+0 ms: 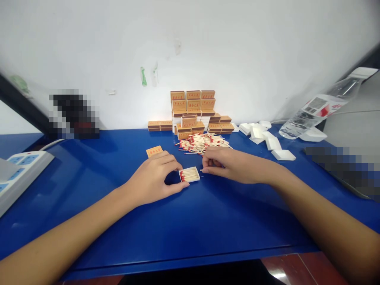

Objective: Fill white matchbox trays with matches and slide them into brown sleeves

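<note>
My left hand grips a small white matchbox tray between thumb and fingers, at the middle of the blue table. Inside the tray lies a layer of matches, their red heads toward my left hand. Just right of the tray, my right hand is closed in a pinch, and the pale end of a matchstick pokes out from its fingertips. Behind my right hand spreads a heap of loose red-headed matches. Beyond my left fingers lies an orange matchbox sleeve, partly covered by the hand.
Stacked orange matchboxes stand against the wall behind the heap. White trays lie scattered at the back right, near a tilted clear bottle. A white power strip sits at the left. The blue table ends in front of me.
</note>
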A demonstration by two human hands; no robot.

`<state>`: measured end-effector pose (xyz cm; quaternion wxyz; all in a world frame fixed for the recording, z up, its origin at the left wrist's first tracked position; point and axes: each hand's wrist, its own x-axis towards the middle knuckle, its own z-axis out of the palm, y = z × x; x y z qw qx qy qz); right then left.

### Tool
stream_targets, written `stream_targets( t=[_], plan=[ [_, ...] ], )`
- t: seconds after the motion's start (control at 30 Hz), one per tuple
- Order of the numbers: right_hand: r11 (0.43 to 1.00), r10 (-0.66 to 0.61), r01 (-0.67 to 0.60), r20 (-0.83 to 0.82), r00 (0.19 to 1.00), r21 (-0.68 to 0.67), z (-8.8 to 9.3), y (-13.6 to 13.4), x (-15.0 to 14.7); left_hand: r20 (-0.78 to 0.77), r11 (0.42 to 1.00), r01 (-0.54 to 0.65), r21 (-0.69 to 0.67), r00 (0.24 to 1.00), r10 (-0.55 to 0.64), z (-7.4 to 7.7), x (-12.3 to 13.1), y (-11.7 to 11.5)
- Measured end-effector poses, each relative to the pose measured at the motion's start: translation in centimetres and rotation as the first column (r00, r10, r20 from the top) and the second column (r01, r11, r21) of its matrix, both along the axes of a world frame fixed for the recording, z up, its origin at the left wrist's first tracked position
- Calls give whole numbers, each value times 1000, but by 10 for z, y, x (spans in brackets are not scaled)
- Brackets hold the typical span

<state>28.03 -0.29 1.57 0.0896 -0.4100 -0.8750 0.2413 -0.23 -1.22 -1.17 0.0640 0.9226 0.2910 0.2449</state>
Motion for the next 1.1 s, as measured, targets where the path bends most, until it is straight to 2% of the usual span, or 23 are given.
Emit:
stream_targets(
  t=[0.1,0.2,0.4,0.53,0.63,0.8,1.0,1.1],
  plan=[
    [997,-34,39,-88,996,59,4,-1,-2,39,1000,21,13,999,-22,2,1,-2],
    [997,-42,53,-202,978,48,6,-4,-7,103,998,24,57,994,-30,4,2,-4],
    [994,-68,97,-386,920,57,5,-10,-18,9,1000,-1,-6,1000,1,0,2,-1],
    [989,-135,146,-499,856,-17,2,-12,-26,26,1000,-16,15,1000,16,0,1,0],
    [987,-161,136,-512,843,-87,-4,-11,-31,1,1000,-9,9,1000,9,0,1,0],
    [982,-186,163,-485,855,-90,-14,-10,-37,14,999,-11,35,1000,10,1,0,1],
    [969,-247,200,-533,809,-145,-19,-9,-40,7,1000,-24,12,1000,24,2,0,1],
    [980,-201,183,-441,875,-84,-20,-9,-39,-23,1000,-28,2,999,28,1,0,1]
  ],
)
